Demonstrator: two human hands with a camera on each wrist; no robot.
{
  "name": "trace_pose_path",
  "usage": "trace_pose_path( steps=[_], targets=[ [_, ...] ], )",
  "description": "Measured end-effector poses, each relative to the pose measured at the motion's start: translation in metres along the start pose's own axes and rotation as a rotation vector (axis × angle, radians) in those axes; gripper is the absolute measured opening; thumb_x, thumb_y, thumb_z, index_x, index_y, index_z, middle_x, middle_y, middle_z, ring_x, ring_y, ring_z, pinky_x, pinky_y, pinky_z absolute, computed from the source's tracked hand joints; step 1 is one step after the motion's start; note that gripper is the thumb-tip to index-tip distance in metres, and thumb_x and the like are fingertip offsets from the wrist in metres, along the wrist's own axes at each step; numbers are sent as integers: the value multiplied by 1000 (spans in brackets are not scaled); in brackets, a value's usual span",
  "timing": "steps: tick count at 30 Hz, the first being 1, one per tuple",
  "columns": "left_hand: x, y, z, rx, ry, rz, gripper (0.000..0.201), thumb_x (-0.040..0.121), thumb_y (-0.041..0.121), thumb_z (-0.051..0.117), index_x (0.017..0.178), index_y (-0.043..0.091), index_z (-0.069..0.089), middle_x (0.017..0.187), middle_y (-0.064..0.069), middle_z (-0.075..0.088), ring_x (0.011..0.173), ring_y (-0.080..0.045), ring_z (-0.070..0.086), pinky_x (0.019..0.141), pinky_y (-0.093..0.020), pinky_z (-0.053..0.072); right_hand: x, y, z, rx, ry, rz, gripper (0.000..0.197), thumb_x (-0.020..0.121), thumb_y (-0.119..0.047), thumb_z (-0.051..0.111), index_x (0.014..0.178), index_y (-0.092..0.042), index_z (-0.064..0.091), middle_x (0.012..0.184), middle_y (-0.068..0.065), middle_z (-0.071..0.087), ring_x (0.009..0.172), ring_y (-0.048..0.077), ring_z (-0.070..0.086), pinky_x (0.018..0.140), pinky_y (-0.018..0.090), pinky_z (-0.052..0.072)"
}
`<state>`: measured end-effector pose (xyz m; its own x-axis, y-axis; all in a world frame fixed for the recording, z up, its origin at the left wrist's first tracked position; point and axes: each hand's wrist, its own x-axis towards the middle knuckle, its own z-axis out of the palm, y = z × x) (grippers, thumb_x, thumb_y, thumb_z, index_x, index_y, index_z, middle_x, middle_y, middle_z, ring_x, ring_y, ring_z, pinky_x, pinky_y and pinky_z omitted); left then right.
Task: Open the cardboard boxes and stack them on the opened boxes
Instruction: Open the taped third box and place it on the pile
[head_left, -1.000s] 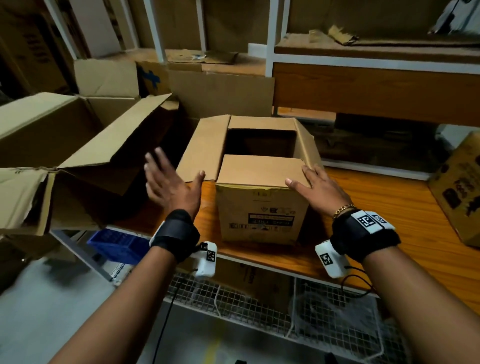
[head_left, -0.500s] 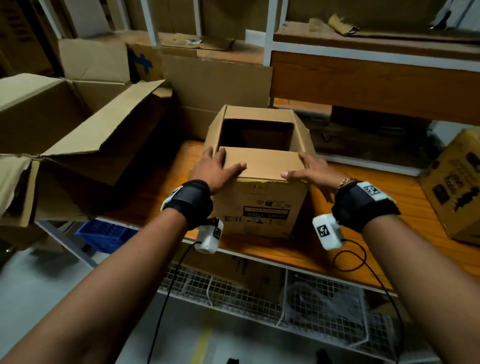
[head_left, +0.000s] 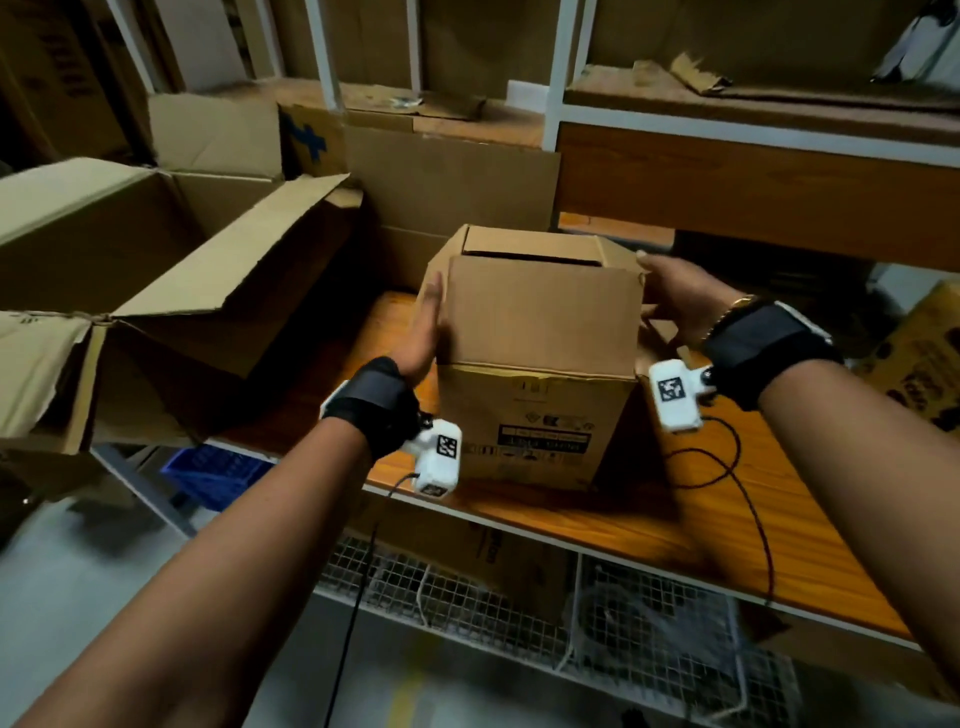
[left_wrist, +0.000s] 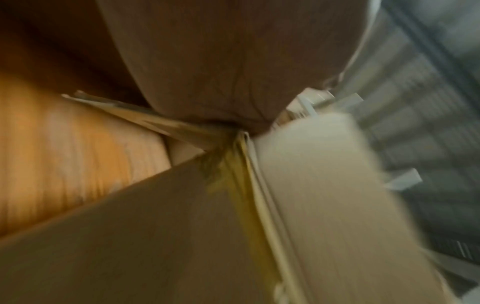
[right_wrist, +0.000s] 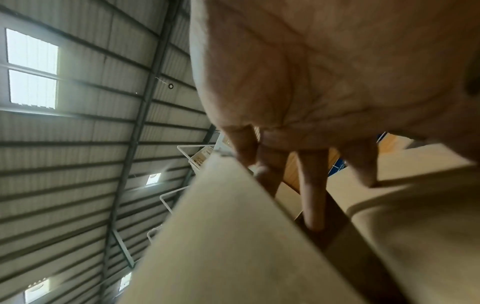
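Note:
A small cardboard box (head_left: 535, 415) with a printed label stands on the orange wooden shelf (head_left: 649, 514), all its top flaps raised upright. My left hand (head_left: 423, 332) lies flat with straight fingers against the box's left flap. On the other side, my right hand (head_left: 675, 296) presses the right flap with spread fingers, the thumb near the flap's top corner. In the left wrist view my palm (left_wrist: 221, 61) sits against the box corner (left_wrist: 155, 236). The right wrist view shows straight fingers (right_wrist: 311, 185) on the flap (right_wrist: 221, 226).
Large opened cardboard boxes (head_left: 156, 260) are piled on the left, one long flap reaching toward the small box. Another printed box (head_left: 924, 358) stands at the right. An upper shelf board (head_left: 753, 182) hangs over the back. Below are a blue crate (head_left: 218, 467) and wire mesh (head_left: 623, 623).
The front flap, which lay flat under both hands, now stands upright. Both hands have moved from the front flap to the box's left and right sides, holding the side flaps up.

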<state>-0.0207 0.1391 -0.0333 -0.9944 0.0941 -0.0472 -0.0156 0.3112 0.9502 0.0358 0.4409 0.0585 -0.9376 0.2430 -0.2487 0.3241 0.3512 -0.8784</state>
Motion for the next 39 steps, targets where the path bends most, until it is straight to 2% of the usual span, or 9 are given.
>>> trace_pose_path(
  steps=[2,5,9,13,17,22,31,35,39],
  targets=[
    [6,-9,-7,-110,-137,18,89,74,93,21,117,31,68,129,-17,62,116,-31,61,104,-47,43,-7,17,-10,-93,-120,-9,50,93,-53,51,125,-16,62,120,1,66,114,22,55,107,52,31],
    [-16,5,-6,-199,-257,5,68,80,78,48,119,27,68,150,-13,41,126,-18,54,112,-40,34,-18,40,-13,-377,-335,-58,75,72,-60,67,133,-17,56,145,6,46,131,28,41,108,45,29],
    [-17,3,-10,465,-379,71,90,38,80,75,120,47,60,162,8,-6,149,-21,2,120,-50,15,-25,54,5,-926,-356,-246,89,58,-88,56,128,-33,61,164,-14,6,151,23,-2,119,58,8],
    [-35,21,-7,585,-302,79,98,58,61,83,140,20,48,163,-1,8,148,-29,13,119,-49,23,-37,58,28,-1097,-153,-333,68,77,-73,59,129,-30,62,160,-11,24,151,23,-4,118,53,9],
    [-45,26,4,1088,-158,299,59,80,68,58,128,33,59,161,2,18,147,-27,14,119,-48,19,-58,61,44,-1060,66,-358,59,79,-73,57,118,-31,67,162,4,24,150,23,13,117,42,20],
    [-74,16,56,1179,-226,459,76,78,63,61,141,28,38,147,0,36,144,-24,19,118,-55,-2,-77,62,100,-1061,154,-483,56,87,-71,44,111,-29,71,129,-8,62,144,17,28,119,46,17],
    [-53,32,17,1075,-333,353,51,76,60,68,112,29,51,121,4,53,124,-22,37,107,-40,17,-72,46,33,-1056,-369,-445,42,101,-53,36,138,-36,48,159,-10,28,152,15,3,121,44,9],
    [-50,33,15,1012,-391,320,53,65,67,59,102,31,49,113,4,54,122,-23,37,104,-40,17,-60,29,22,-1006,-547,-403,39,108,-27,31,144,-23,45,161,0,25,152,21,2,117,26,-2],
    [-52,28,17,908,-356,300,56,66,72,36,98,30,52,111,6,55,122,-20,36,104,-40,14,-36,22,8,-1017,-576,-279,45,102,-28,49,145,-36,40,164,-7,16,152,20,-3,120,52,3]
  ],
)
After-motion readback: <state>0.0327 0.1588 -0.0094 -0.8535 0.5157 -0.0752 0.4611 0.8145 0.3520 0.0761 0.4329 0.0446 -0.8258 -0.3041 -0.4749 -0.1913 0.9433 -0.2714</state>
